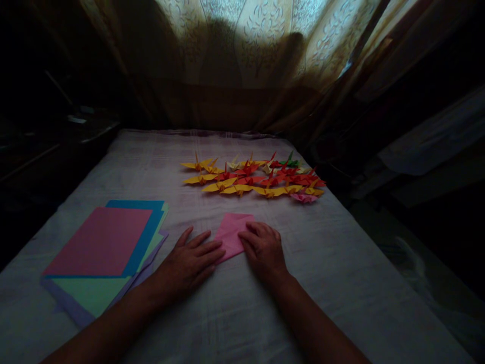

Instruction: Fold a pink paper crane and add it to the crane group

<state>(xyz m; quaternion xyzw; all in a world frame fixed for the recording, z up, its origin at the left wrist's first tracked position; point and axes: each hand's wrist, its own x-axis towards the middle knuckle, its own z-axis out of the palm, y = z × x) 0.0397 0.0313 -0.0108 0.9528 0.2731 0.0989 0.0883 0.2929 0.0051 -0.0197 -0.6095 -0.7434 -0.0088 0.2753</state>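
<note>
A folded piece of pink origami paper (232,233) lies flat on the cloth between my hands. My left hand (191,258) rests palm down with its fingers spread, the fingertips touching the paper's left edge. At the right edge, my right hand (263,247) has its thumb and fingers pinched together on the paper. Several folded paper cranes (238,189) in yellow, red, pink, green and cream stand in rows beyond the pink paper.
A stack of square coloured sheets (102,240), pink on top with blue, pale green and purple below, lies at the left. The light checked cloth (329,293) covers the surface. A patterned curtain (227,65) hangs at the far end, and the surroundings are dark.
</note>
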